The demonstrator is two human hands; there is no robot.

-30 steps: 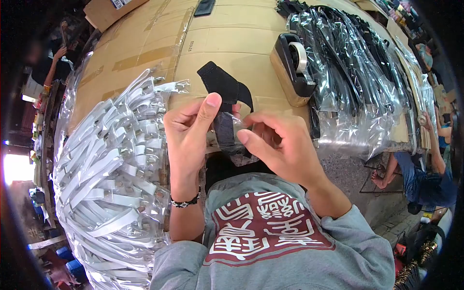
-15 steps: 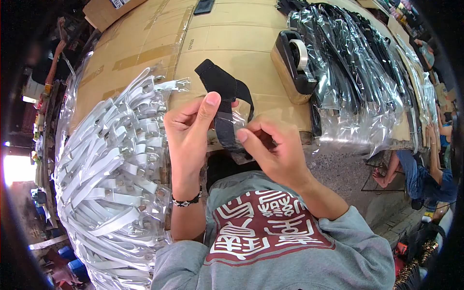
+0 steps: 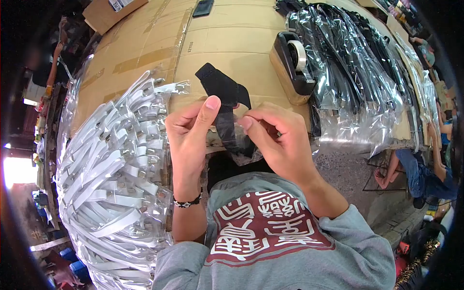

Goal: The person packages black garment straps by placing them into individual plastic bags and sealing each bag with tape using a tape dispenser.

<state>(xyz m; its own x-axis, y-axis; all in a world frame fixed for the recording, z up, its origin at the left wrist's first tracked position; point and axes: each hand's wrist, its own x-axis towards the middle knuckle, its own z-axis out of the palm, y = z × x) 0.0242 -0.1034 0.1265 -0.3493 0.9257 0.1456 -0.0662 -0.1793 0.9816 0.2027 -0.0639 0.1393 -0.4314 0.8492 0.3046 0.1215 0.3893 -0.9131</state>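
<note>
A black fabric strap (image 3: 220, 87) with a wider, angled end is held above the cardboard, its lower part inside a clear plastic bag (image 3: 236, 133). My left hand (image 3: 188, 133) is closed on the strap, thumb pressed on its left side just below the wide end. To the right of the strap, my right hand (image 3: 282, 140) pinches the clear plastic between thumb and forefinger. The strap's loop bends behind the plastic, and part of it is hidden by my fingers.
Plastic-wrapped white straps (image 3: 111, 188) are heaped at left. A tape dispenser (image 3: 292, 67) stands right of the strap, beside bagged black straps (image 3: 343, 63). A phone (image 3: 203, 7) lies on the cardboard (image 3: 227, 43) at the back. Another person's leg (image 3: 386, 169) shows at right.
My right hand has shifted slightly up, and its fingers have curled closer around the plastic. The strap's loop now shows less beside it. My left hand stays nearly still.
</note>
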